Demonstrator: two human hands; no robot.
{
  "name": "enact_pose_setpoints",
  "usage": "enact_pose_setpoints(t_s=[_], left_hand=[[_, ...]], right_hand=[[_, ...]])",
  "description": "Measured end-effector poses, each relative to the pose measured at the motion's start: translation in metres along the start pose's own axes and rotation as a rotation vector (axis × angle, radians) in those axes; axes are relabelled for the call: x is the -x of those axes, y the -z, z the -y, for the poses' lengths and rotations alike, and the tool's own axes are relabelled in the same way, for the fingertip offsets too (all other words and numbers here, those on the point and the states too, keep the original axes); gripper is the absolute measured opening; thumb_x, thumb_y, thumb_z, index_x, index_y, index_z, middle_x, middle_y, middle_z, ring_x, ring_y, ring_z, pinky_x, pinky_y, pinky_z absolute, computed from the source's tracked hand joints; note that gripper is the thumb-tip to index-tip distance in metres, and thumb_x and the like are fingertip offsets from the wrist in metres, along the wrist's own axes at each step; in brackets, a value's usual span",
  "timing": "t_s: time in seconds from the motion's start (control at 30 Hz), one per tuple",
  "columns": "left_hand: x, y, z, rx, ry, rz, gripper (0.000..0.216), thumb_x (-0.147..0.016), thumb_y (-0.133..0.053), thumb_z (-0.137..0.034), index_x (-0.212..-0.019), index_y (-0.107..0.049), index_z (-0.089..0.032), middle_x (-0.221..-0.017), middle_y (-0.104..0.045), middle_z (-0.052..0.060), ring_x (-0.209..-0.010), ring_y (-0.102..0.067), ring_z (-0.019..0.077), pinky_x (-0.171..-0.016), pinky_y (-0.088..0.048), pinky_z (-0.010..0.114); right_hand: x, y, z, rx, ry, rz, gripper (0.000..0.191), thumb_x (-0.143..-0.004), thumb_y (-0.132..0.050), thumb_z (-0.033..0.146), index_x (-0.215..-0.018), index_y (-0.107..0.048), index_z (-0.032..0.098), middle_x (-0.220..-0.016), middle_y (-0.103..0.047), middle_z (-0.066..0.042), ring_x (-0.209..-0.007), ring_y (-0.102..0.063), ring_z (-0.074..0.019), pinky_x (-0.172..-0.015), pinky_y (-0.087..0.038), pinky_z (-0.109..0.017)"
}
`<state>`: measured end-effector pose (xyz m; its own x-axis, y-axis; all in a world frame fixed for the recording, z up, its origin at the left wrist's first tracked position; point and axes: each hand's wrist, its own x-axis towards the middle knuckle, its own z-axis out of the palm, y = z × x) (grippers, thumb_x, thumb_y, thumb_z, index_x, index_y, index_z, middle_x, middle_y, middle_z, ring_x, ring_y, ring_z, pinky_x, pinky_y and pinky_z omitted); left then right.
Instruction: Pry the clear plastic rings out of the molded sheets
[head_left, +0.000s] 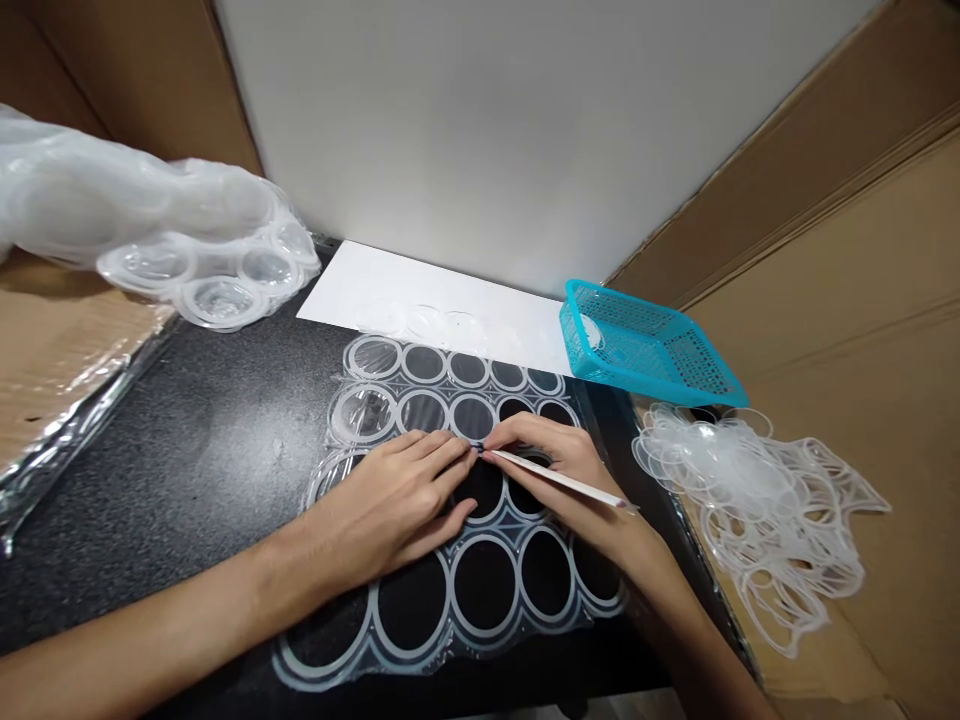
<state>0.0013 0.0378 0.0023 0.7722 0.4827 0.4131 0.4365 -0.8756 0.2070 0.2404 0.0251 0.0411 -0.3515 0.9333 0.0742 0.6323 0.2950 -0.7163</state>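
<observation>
A clear plastic sheet (480, 590) with several round rings lies on the black table (195, 460); most rings are empty holes, and two at its far left still hold clear discs (362, 412). My left hand (390, 500) lies flat on the sheet with its fingers together and stretched out, their tips at a ring's edge. My right hand (562, 475) pinches a thin white stick (559, 480), whose tip meets the sheet right beside my left fingertips.
A turquoise basket (649, 345) stands at the back right with one clear disc in it. Cut-out plastic scrap (757, 500) is heaped on cardboard at the right. A white sheet (450, 305) carries several clear discs. Bagged plastic parts (150, 235) sit at the left.
</observation>
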Motion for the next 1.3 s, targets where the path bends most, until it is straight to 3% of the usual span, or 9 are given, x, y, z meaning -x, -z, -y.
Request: enact_pose_setpoints(t_s=[0.47,0.57,0.67,0.77,0.83,0.93,1.07,1.2,1.3], left_hand=[[-0.001,0.000,0.003,0.044,-0.017,-0.012,0.040,-0.110,-0.048,-0.032,-0.134,-0.067,-0.007,-0.132,-0.074,0.015,-0.119,-0.071,0.0295,-0.102,-0.058,0.045],[-0.002,0.002,0.003,0.055,-0.013,0.000,0.038,-0.110,-0.048,-0.032,-0.133,-0.067,-0.009,-0.131,-0.075,0.014,-0.117,-0.072,0.0285,-0.100,-0.059,0.043],[-0.003,0.004,0.004,0.065,-0.006,0.006,0.039,-0.109,-0.049,-0.032,-0.135,-0.067,-0.010,-0.132,-0.074,0.014,-0.119,-0.072,0.0282,-0.100,-0.060,0.043],[-0.003,0.003,0.005,0.082,-0.002,0.007,0.039,-0.109,-0.048,-0.033,-0.135,-0.067,-0.010,-0.132,-0.074,0.014,-0.120,-0.071,0.0286,-0.099,-0.061,0.044],[-0.001,0.003,0.005,0.096,0.003,0.021,0.041,-0.110,-0.047,-0.033,-0.137,-0.066,-0.010,-0.134,-0.073,0.014,-0.123,-0.070,0.0291,-0.101,-0.060,0.045],[0.001,0.003,0.004,0.126,0.025,0.068,0.043,-0.111,-0.044,-0.032,-0.143,-0.061,-0.009,-0.139,-0.069,0.015,-0.128,-0.066,0.0305,-0.107,-0.057,0.048],[0.000,0.009,0.005,0.215,0.063,0.081,0.040,-0.111,-0.044,-0.029,-0.142,-0.060,-0.009,-0.137,-0.065,0.015,-0.128,-0.063,0.0275,-0.108,-0.057,0.043],[0.001,0.025,0.019,0.198,0.087,0.076,0.032,-0.111,-0.044,-0.027,-0.130,-0.065,-0.012,-0.129,-0.066,0.014,-0.118,-0.064,0.0266,-0.102,-0.059,0.045],[0.014,0.037,0.036,0.137,0.086,0.094,0.030,-0.111,-0.045,-0.028,-0.126,-0.068,-0.015,-0.127,-0.068,0.013,-0.114,-0.066,0.0271,-0.100,-0.059,0.047]], right_hand=[[-0.009,-0.016,-0.009,0.165,0.179,-0.067,0.018,-0.108,-0.052,0.020,-0.113,-0.070,0.023,-0.115,-0.076,-0.009,-0.105,-0.071,-0.0244,-0.095,-0.057,-0.039],[-0.029,-0.013,-0.013,0.179,0.159,-0.372,0.016,-0.106,-0.055,0.022,-0.106,-0.072,0.023,-0.111,-0.078,-0.009,-0.103,-0.073,-0.0246,-0.095,-0.058,-0.041],[-0.042,0.010,-0.018,0.146,0.055,-0.771,0.011,-0.100,-0.066,0.026,-0.093,-0.073,0.023,-0.097,-0.078,-0.005,-0.091,-0.074,-0.0233,-0.087,-0.061,-0.040],[-0.021,0.052,-0.026,0.092,-0.037,-1.011,0.010,-0.092,-0.074,0.031,-0.087,-0.073,0.023,-0.089,-0.077,-0.005,-0.081,-0.074,-0.0230,-0.081,-0.061,-0.040],[0.016,0.081,-0.034,0.152,-0.169,-1.066,0.015,-0.086,-0.079,0.037,-0.087,-0.076,0.022,-0.087,-0.077,-0.006,-0.080,-0.075,-0.0255,-0.078,-0.059,-0.042],[0.085,0.113,-0.050,0.399,-0.523,-0.940,0.032,-0.078,-0.077,0.053,-0.084,-0.079,0.022,-0.080,-0.077,-0.010,-0.082,-0.074,-0.0342,-0.076,-0.055,-0.049],[0.150,0.119,-0.063,0.607,-0.578,-0.785,0.038,-0.079,-0.062,0.063,-0.076,-0.073,0.027,-0.124,-0.076,-0.015,-0.126,-0.066,-0.0479,-0.103,-0.048,-0.065],[0.150,0.094,-0.045,0.750,-0.565,-0.833,0.032,-0.090,-0.055,0.059,-0.083,-0.068,0.031,-0.130,-0.070,-0.015,-0.125,-0.064,-0.0443,-0.103,-0.049,-0.063],[0.115,0.061,-0.016,0.531,-0.435,-0.769,0.029,-0.092,-0.063,0.056,-0.089,-0.072,0.028,-0.110,-0.074,-0.012,-0.105,-0.069,-0.0364,-0.093,-0.054,-0.052]])
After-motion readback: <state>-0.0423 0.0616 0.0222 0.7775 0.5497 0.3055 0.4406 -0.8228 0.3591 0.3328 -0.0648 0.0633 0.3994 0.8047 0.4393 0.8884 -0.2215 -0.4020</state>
